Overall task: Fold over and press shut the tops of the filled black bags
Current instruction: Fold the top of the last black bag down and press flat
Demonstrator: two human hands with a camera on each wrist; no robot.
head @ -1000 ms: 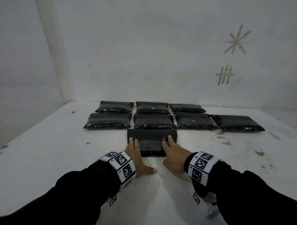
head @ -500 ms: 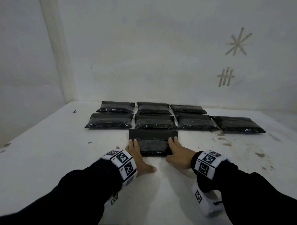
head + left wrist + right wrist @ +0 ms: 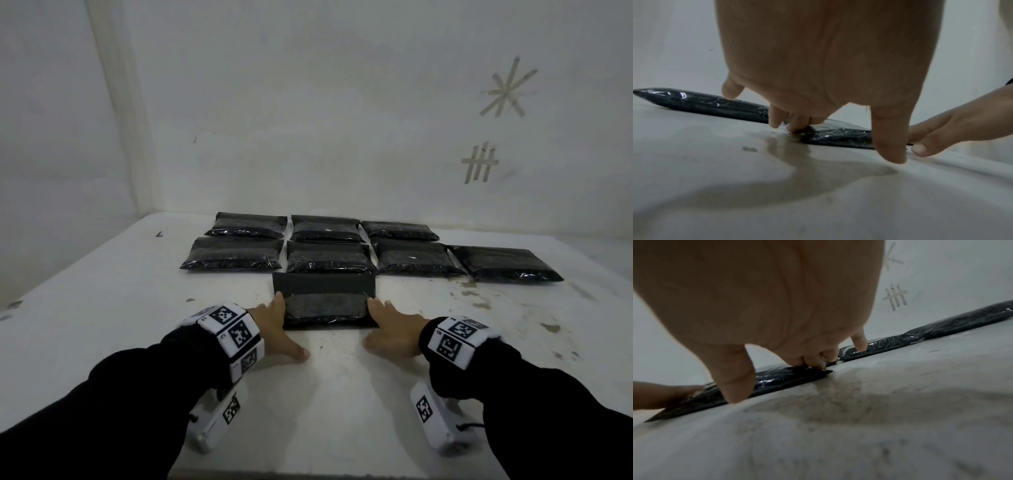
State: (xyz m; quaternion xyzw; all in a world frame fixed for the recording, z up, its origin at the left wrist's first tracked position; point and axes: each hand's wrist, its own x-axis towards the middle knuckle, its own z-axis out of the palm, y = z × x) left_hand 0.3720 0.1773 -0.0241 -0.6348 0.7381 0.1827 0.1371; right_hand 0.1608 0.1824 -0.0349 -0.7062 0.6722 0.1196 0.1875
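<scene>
The left hand (image 3: 274, 325) and right hand (image 3: 390, 329) are lying flat with fingers straight, pressing the two side edges of the nearest black bag (image 3: 323, 310) at the table's (image 3: 102, 308) centre. Its top flap (image 3: 323, 286) is lying folded at 12 o'clock. Seven finished bags (image 3: 236, 255) are sitting beyond. This looks like the pressing step; next, probably, sliding it into the row.

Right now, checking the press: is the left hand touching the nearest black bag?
Touching. The left wrist view shows the left hand's fingertips pressed onto the nearest black bag's left end.
</scene>
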